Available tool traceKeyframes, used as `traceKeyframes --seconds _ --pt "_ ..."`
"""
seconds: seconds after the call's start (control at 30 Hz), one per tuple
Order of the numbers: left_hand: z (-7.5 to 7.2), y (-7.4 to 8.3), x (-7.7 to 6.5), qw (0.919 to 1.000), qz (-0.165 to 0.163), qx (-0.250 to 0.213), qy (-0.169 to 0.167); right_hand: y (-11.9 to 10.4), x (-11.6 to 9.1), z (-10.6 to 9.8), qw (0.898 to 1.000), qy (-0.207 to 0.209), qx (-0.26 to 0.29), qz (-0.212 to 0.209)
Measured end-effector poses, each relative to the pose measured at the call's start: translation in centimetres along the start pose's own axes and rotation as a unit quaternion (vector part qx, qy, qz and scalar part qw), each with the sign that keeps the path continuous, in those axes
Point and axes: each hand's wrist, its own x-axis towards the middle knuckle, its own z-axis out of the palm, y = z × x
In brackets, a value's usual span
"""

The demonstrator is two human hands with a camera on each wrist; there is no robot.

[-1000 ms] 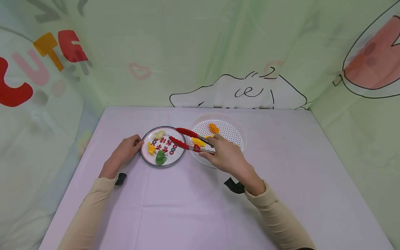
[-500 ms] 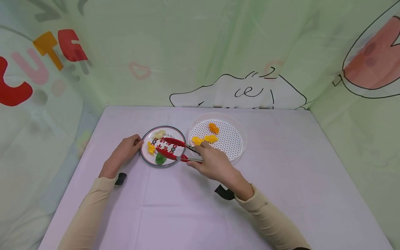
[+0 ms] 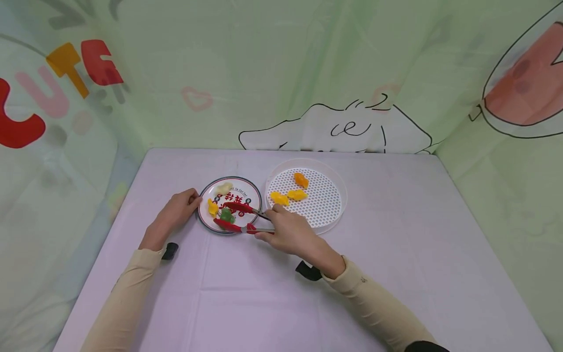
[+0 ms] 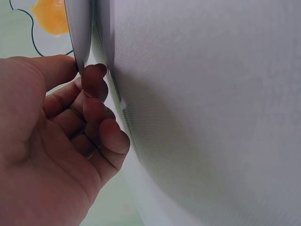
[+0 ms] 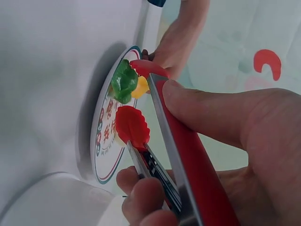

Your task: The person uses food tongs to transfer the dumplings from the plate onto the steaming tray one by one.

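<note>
My left hand (image 3: 176, 210) pinches the near-left rim of a white plate (image 3: 250, 191) between thumb and fingertips, the plate's edge (image 4: 81, 33) showing in the left wrist view. My right hand (image 3: 292, 230) grips red-tipped metal tongs (image 3: 241, 207), whose two arms stand apart over the plate. A green lump (image 3: 227, 215) lies between their tips, shaped like a small toy vegetable. On the same plate rest a yellow piece (image 3: 213, 208) and a pale piece (image 3: 224, 188). In the right wrist view, the red scalloped tongs tip (image 5: 133, 126) hangs close by the green lump (image 5: 124, 82).
Right of the plate stands a round white tray (image 3: 325, 210) with a perforated bottom. It holds two yellow pieces (image 3: 297, 195) and an orange piece (image 3: 301, 180). A pale cloth covers the table (image 3: 246, 303); a printed curtain (image 3: 281, 73) hangs behind it.
My right hand has carried the tongs left and toward me, from the gap beside the tray to around the green lump. The left hand stays at the plate's rim.
</note>
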Motion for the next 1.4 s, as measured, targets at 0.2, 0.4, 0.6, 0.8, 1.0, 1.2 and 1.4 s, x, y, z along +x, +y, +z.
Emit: traceKeyframes --seconds 0.2,0.4,0.6,0.8,1.0,1.2,1.4 --pt "0.0 0.0 0.1 1.0 -0.002 0.0 -0.001 0.0 0.2 0.2 1.0 -0.006 -0.009 0.015" --pt "0.1 -0.1 0.1 1.0 -0.004 -0.002 -0.001 0.1 0.3 0.4 1.0 -0.003 -0.008 0.011" --pt "0.1 -0.1 0.2 1.0 -0.005 -0.003 -0.004 0.3 0.5 0.6 1.0 0.007 -0.011 0.004" --pt "0.1 -0.1 0.1 1.0 -0.002 -0.003 -0.002 0.6 0.2 0.4 1.0 0.017 -0.014 0.001" --pt "0.0 -0.1 0.1 1.0 0.001 -0.004 0.002 0.7 -0.4 -0.5 0.999 0.035 -0.017 -0.004" --pt "0.1 -0.2 0.1 1.0 0.0 -0.004 0.001 0.9 -0.8 -1.3 0.999 0.045 -0.019 0.0" --pt "0.2 -0.3 0.3 1.0 -0.003 -0.001 0.0 1.4 -1.1 -1.9 0.998 0.064 -0.011 -0.004"
